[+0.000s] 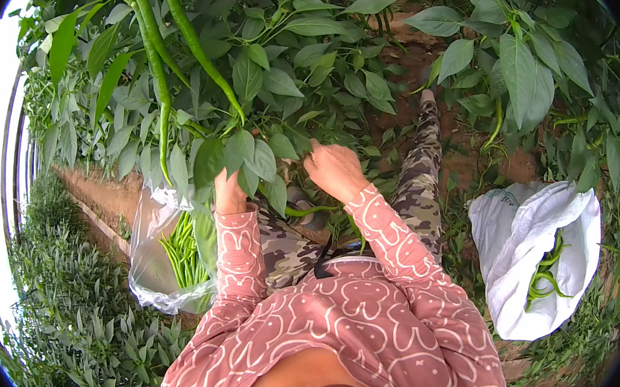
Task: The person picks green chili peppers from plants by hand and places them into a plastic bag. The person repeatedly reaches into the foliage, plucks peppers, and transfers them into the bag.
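Observation:
Green chili pepper plants (pixel 316 30) fill the space in front of me. My left hand (pixel 230 191) reaches up into the leaves, its fingers hidden behind them. Just right of it, my right hand (pixel 335 168) is at the foliage with its fingers curled; whether it holds anything does not show. Long green chili peppers (pixel 159 64) hang at the upper left. Another pepper (pixel 311 210) lies or hangs below my right hand. A clear plastic bag (pixel 150 284) on the left holds many green peppers (pixel 185 251). On the right, a white woven sack (pixel 517 272) stands open with several peppers (pixel 547 283) in it.
My legs in camouflage trousers (pixel 423 166) extend among the plants. Reddish soil (pixel 463 164) shows between the rows. More leafy plants (pixel 87 317) grow at the lower left, beyond a pale edging strip (pixel 100 222). Leafy pepper branches (pixel 526 74) overhang the upper right.

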The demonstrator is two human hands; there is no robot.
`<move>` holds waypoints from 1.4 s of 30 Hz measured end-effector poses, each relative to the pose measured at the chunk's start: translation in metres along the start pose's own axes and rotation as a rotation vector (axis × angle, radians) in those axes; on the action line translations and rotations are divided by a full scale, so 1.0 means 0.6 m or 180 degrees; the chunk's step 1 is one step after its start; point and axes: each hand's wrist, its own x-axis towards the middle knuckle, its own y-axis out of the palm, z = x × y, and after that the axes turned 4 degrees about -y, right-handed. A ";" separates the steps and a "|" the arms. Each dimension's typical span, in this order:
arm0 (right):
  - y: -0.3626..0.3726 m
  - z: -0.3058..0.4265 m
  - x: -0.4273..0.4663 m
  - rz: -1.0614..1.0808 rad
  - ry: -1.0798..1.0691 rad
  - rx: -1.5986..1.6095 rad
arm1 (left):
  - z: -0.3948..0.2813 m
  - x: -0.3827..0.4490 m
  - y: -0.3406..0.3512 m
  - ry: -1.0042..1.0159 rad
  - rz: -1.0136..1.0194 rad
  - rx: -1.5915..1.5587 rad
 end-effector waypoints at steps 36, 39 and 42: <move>0.175 -0.251 0.076 -0.0109 0.0506 0.3570 | 0.185 0.007 0.054 -0.0076 -0.0361 0.1596; 0.140 -0.223 0.072 -0.0653 0.0902 0.3866 | 0.195 0.023 0.042 -0.0287 -0.1134 0.1823; 0.119 -0.204 0.054 -0.0200 0.1380 0.3713 | 0.204 0.030 0.048 0.0177 -0.0782 0.2375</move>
